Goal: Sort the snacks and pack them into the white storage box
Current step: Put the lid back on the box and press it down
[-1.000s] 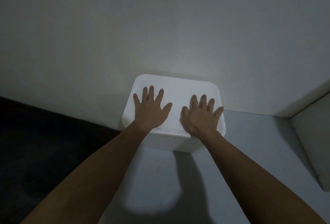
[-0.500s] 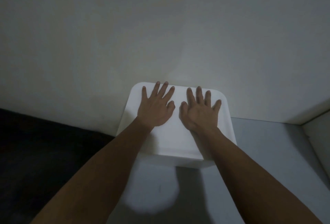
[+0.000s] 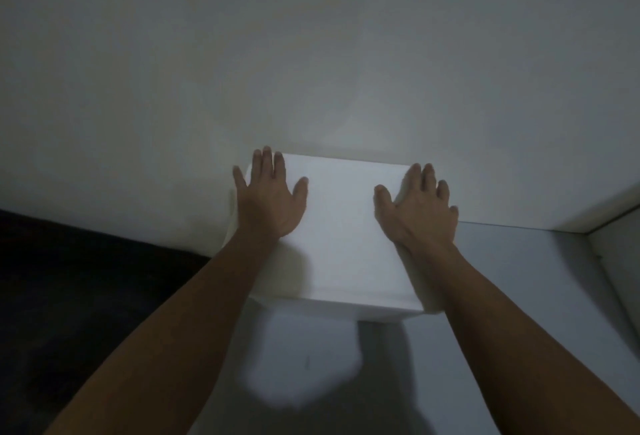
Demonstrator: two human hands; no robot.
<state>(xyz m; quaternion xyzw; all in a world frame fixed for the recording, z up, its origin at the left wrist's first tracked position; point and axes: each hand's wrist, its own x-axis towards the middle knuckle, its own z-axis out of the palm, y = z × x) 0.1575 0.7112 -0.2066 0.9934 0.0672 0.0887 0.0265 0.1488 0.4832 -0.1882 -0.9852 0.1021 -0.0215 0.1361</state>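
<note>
Hands, left (image 3: 268,200) and right (image 3: 417,211), flat at white storage box (image 3: 341,226) lid's side edges.

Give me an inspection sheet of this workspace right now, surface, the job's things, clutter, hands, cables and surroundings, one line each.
Surface: pale grey surface, dimly lit, with a bright light patch near the front.
Job's things: white storage box, lid on, standing against the wall; no snacks seen.
Clutter: nothing seen.
Hands: left hand lies flat over the lid's left far corner, fingers spread; right hand lies flat at the lid's right edge, fingers reaching toward the far corner. Neither grips anything.
Cables: nothing seen.
Surroundings: plain pale wall behind the box; dark area at left; a pale panel at right edge.
</note>
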